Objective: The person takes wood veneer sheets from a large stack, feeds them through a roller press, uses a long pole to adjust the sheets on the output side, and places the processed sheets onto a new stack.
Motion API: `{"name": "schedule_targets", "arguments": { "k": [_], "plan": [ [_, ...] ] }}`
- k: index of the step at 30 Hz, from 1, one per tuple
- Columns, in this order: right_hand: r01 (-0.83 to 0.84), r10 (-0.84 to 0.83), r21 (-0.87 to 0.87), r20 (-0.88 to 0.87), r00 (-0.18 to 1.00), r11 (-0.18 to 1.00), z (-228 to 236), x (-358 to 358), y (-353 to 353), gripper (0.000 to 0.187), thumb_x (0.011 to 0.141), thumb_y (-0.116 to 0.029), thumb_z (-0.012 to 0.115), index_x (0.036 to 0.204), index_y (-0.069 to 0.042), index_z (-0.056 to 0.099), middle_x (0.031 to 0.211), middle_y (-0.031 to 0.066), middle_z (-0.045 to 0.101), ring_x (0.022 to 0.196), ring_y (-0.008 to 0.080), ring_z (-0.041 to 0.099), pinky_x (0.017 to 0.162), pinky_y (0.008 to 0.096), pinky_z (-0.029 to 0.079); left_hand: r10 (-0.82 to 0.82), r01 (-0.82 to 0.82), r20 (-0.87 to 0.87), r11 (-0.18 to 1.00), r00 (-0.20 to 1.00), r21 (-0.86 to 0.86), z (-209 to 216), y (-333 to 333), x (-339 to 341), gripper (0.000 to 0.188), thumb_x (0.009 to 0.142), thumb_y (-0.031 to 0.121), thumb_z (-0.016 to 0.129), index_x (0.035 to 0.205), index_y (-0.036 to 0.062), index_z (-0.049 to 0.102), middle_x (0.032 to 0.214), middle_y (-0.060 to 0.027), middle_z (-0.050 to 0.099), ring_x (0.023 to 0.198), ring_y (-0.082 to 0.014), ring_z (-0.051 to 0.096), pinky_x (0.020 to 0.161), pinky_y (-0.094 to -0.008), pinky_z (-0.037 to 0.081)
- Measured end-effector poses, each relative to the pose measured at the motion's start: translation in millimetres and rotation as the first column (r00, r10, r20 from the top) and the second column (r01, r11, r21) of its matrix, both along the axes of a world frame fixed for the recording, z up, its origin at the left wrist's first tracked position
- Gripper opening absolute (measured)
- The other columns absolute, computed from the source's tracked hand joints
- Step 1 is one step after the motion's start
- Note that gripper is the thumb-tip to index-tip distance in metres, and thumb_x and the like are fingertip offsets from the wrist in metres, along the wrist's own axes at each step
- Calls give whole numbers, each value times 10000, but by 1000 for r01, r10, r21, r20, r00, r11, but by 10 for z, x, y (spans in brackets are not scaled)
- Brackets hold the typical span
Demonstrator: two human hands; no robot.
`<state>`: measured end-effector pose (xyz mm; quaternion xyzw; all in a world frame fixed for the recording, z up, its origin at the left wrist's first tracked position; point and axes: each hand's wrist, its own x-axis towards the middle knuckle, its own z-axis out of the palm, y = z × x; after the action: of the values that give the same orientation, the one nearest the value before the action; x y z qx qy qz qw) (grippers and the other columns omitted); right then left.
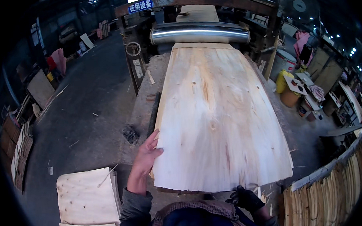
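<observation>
A long sheet of pale wood veneer (214, 123) lies in front of me, its grain running away toward a shiny metal roller (201, 33). Edges of other sheets show beneath its left side. My left hand (146, 156), bare, grips the sheet's left edge near the close corner, thumb on top and fingers along the side. At the near edge, right of the middle, my right hand (247, 198) wears a dark glove. Its fingertips are closed at the sheet's edge; part of their grip is dark and hard to see.
A rusty metal frame (124, 46) holds the roller. Veneer sheets (85, 195) are stacked at lower left. Upright wood pieces (332, 191) line the lower right. Buckets, including an orange-brown one (290, 97), stand at right. A dark clump (130, 134) lies left of the sheet.
</observation>
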<state>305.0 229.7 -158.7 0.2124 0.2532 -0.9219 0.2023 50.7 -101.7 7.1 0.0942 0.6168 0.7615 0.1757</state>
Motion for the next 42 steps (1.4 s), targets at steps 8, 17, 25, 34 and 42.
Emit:
{"name": "schedule_targets", "arguments": {
  "k": [8,17,25,34,42],
  "plan": [
    [640,-391,532,-513,764,554,920,124,1004,427,866,-230,484,1171,65,432,963,169,602,923,272,587,821,371,470,25,-177,-228,714,973,-677,-1079,-299,-25,549,757,-21,532,1284,8,383,1199,-174,517,1098,-250,504,934,-317,375],
    [-108,-406,932,-44,913,-345,-1932,653,4015,480,727,-251,610,1151,-42,526,1107,150,576,1052,312,522,864,416,406,316,-590,-505,539,803,-601,-947,471,332,471,743,-29,560,1204,-22,460,1210,-198,495,1158,-286,454,981,-344,330],
    [84,327,871,90,941,-484,-911,227,3544,506,669,-172,572,1165,-83,521,1116,127,568,1023,350,512,885,464,373,74,-392,-490,707,869,-589,-541,2065,388,431,780,57,568,1198,1,477,1212,-178,502,1137,-257,473,959,-324,358],
    [388,-254,653,-294,921,651,1029,381,3014,377,877,-306,407,1181,-86,438,1160,123,388,987,237,375,831,360,321,-565,524,272,825,779,212,-493,5018,204,590,865,368,531,1311,38,331,1227,-133,464,1106,-198,472,936,-352,393],
    [98,97,529,-329,939,843,1516,693,2391,520,887,-410,396,1305,-108,322,1347,124,277,1189,222,282,974,364,248,-787,311,466,598,405,739,-944,5812,970,247,862,161,463,1046,3,505,1008,-137,578,943,-289,569,844,-429,445]
  ]
}}
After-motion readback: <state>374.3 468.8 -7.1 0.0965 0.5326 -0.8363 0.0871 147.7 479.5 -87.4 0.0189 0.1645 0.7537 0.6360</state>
